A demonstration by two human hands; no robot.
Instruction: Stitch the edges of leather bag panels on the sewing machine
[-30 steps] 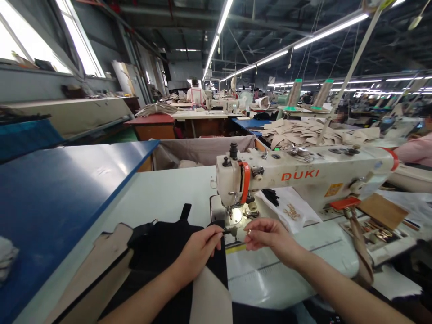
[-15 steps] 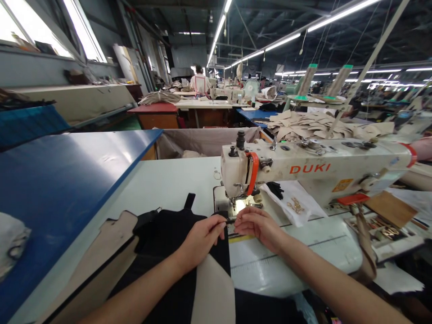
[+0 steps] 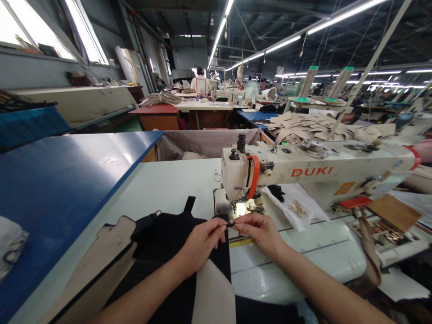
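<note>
In front of the sewing machine (image 3: pixel 263 168) my left hand (image 3: pixel 204 238) is closed in a pinch on one end of a small dark strip (image 3: pixel 230 224). My right hand (image 3: pixel 259 231) pinches the strip's other end, its thumb and fingers pressed together; any fitting there is too small to make out. Beneath my left hand and forearm lies a black fabric piece (image 3: pixel 165 236) with beige panels (image 3: pixel 214 292) and a short black tab (image 3: pixel 189 204) sticking up at its far edge. The lit needle area is just beyond my fingers.
Gold-coloured metal clasps (image 3: pixel 297 208) and black strips (image 3: pixel 276 192) lie on a white sheet beside the machine. A parts tray (image 3: pixel 384 229) stands at right. A blue table (image 3: pixel 77 180) borders the left; cut beige pieces (image 3: pixel 310 126) are piled behind the machine.
My right hand has turned slightly and its fingers have closed onto the strip's end. My left hand keeps its pinch, almost unmoved. The view has shifted slightly.
</note>
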